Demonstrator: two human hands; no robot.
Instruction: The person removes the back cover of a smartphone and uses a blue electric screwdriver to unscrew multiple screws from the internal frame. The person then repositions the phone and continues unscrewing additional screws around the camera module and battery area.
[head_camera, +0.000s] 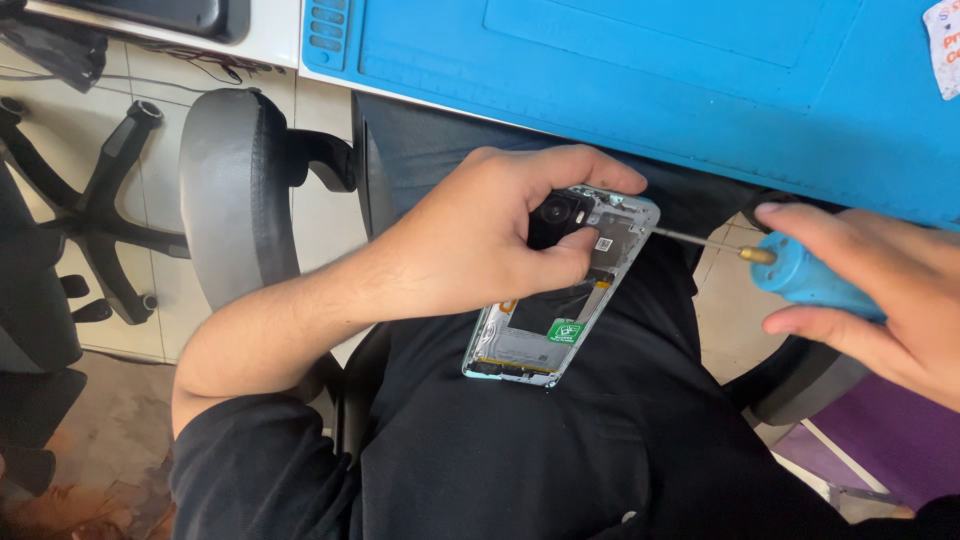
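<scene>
Up top, the blue work mat (640, 60) fills the upper right of the frame, with the black office chair (235, 190) at left. At centre, your left hand (480, 235) curls its fingers tight round the opened phone (560, 300), thumb on its camera end. Your right hand (880, 290), at the right edge, wraps loosely closed fingers round a blue screwdriver (800, 275), tip touching the phone's top edge.

A blue work mat (620, 60) tops the desk; black office chairs (235, 190) stand on pale floor tiles (150, 100).
</scene>
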